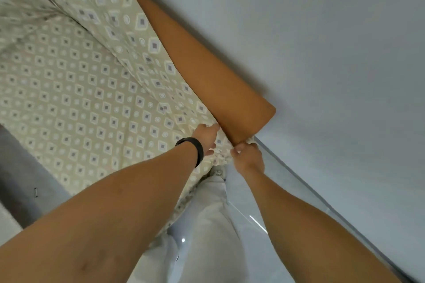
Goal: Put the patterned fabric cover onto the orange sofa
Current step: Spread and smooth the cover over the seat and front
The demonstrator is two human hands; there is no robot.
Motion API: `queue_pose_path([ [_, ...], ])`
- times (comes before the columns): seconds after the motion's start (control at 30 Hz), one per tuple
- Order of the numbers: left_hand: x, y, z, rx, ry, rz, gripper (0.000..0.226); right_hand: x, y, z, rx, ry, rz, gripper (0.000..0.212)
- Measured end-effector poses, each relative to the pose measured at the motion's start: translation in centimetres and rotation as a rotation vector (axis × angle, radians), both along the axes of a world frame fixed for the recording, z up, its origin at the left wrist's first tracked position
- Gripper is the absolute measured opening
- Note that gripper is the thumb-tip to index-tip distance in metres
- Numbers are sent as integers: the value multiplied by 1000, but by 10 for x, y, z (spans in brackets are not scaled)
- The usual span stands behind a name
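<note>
The patterned fabric cover (96,103), beige with white and grey diamonds, lies over the seat and lower backrest of the orange sofa (207,71). The top of the backrest stays bare orange, ending in a corner near the wall. My left hand (207,138), with a black band on its wrist, grips the gathered edge of the cover just below that corner. My right hand (248,158) pinches the same bunched edge right under the orange corner. The fabric wrinkles between the two hands.
A pale wall (333,53) runs close behind the sofa, meeting the glossy light floor (248,202) at a baseboard. My white trouser leg (207,225) and shoe stand beside the sofa's end. A grey rug (20,167) lies at the left.
</note>
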State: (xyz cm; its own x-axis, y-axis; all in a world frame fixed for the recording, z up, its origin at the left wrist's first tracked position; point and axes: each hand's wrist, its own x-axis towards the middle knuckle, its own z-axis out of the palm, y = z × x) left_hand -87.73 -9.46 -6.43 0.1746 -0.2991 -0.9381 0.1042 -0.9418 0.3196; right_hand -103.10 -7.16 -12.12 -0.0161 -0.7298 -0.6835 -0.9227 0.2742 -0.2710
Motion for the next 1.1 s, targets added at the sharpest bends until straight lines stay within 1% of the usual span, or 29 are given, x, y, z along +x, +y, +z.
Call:
queue_pose_path([
  [0.03, -5, -3, -5, -8, 9, 17, 59, -1, 4, 3, -60, -37, 18, 23],
  [0.1, -14, -11, -10, -33, -32, 21, 52, 0, 10, 11, -152, -128, 42, 15],
  [0.17, -22, -22, -16, -48, -59, 73, 50, -4, 10, 16, -179, -154, 13, 13],
  [0.23, -28, -30, -17, -38, -33, 162, 49, -9, 6, 15, -147, -112, -38, 20],
  [0.27, -29, -33, -23, -35, -42, 186, 45, -11, 3, 13, -130, -91, -50, 23],
  [0.37, -25, -36, -47, -42, -132, 146, 30, -14, -8, -2, -144, -66, -57, 27],
  [0.43, -21, -32, -45, -80, -146, 94, 23, -17, -9, -8, -133, -56, -35, 31],
  [0.47, -22, -28, -35, -104, -123, 78, 20, -19, -7, -8, -103, -41, -3, 36],
  [0.53, -27, -19, -1, -160, 7, 110, 16, -22, -1, -2, -37, -15, 58, 45],
  [0.57, -28, -16, 15, -191, 72, 126, 15, -23, 3, 4, -18, -7, 76, 45],
  [0.6, -28, -12, 28, -225, 114, 129, 14, -24, 6, 9, -8, -13, 76, 39],
  [0.7, -18, -12, 60, -317, 138, 48, 17, -29, 12, 34, -128, -112, 42, 2],
  [0.77, -9, -19, 73, -345, 93, -61, 16, -36, 10, 50, -227, -202, 37, 14],
  [0.8, -6, -22, 78, -352, 70, -121, 16, -38, 7, 55, -245, -256, 27, 14],
  [0.87, -6, -24, 83, -351, 80, -230, 18, -36, 1, 69, -180, -327, 40, 7],
  [0.9, -9, -25, 85, -353, 114, -273, 22, -31, -3, 72, -159, -337, 69, 17],
  [0.93, -12, -24, 86, -356, 148, -291, 26, -25, -6, 73, -144, -321, 114, 26],
  [0.97, -16, -24, 87, -360, 164, -283, 27, -19, -9, 73, -146, -267, 144, 30],
  [1.03, -20, -24, 91, -384, 183, -221, 26, -14, -10, 67, -158, -106, 174, 32],
  [1.07, -20, -25, 92, -396, 194, -182, 22, -15, -10, 64, -164, -41, 152, 34],
  [1.1, -19, -26, 94, -412, 203, -151, 17, -19, -10, 65, -161, -17, 84, 35],
])
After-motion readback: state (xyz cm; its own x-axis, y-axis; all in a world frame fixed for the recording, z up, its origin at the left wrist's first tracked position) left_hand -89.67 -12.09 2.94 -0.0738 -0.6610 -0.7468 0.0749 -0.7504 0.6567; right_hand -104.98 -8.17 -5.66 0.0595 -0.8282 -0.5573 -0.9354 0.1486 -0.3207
